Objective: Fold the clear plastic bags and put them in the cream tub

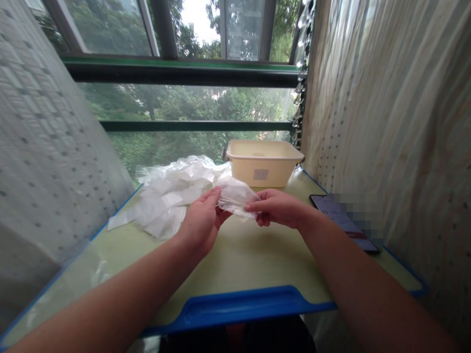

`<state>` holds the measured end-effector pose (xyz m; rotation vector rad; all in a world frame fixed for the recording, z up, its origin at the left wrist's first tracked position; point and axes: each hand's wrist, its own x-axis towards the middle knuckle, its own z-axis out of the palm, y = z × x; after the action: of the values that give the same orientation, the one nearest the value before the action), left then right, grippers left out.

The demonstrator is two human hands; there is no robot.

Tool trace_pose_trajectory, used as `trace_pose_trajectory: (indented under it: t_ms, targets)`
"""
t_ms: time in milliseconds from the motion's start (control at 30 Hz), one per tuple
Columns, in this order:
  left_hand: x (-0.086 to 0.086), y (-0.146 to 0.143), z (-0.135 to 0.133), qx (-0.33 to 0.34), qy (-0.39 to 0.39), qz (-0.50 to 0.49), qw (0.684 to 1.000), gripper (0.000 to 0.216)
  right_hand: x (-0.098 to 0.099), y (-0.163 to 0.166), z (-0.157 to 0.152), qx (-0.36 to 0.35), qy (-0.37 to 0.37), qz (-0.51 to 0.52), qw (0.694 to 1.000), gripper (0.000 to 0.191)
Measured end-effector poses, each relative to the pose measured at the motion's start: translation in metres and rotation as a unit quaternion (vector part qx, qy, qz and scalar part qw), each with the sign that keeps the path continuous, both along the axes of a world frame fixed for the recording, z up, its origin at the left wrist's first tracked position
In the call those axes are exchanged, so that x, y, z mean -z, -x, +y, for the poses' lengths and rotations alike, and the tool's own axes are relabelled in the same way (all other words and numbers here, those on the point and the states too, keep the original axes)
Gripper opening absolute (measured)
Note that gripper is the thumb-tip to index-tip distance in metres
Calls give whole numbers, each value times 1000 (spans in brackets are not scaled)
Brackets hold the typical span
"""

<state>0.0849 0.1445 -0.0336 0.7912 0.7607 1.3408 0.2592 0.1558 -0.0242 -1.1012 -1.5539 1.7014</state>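
Observation:
Between my two hands a clear, crinkled plastic bag (237, 196) is held above the table. My left hand (204, 215) pinches its left end between thumb and fingers. The right end is gripped by my right hand (275, 208), thumb on top and fingers curled beneath. Whether anything lies inside the bag I cannot tell. Left of and behind my left hand spreads a loose pile of similar clear plastic bags (162, 196), some with white patches. Just beyond the held bag stands a cream plastic bin (265, 164) with a small label on its front.
A dark-framed phone (344, 223) lies on the right of the pale green table (257, 260), near my right forearm. The table has a raised blue edge (245, 304) with a trough at the front. Patterned curtains hang on both sides, and a barred window rises behind.

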Motion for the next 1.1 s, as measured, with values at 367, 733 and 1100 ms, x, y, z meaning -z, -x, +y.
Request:
trace_pose_trajectory:
  t_ms: [367,733,1100]
  targets:
    - [2,6,4,-37,-127,201,971,29,-6,-4,0,50,-46,-12,998,38]
    - [-2,3,-1,8,-163,202,966,37,19,5,9,72,-262,-126,954,19]
    - [-6,7,-3,-53,-240,278,929,27,6,2,2,39,-276,-140,950,37]
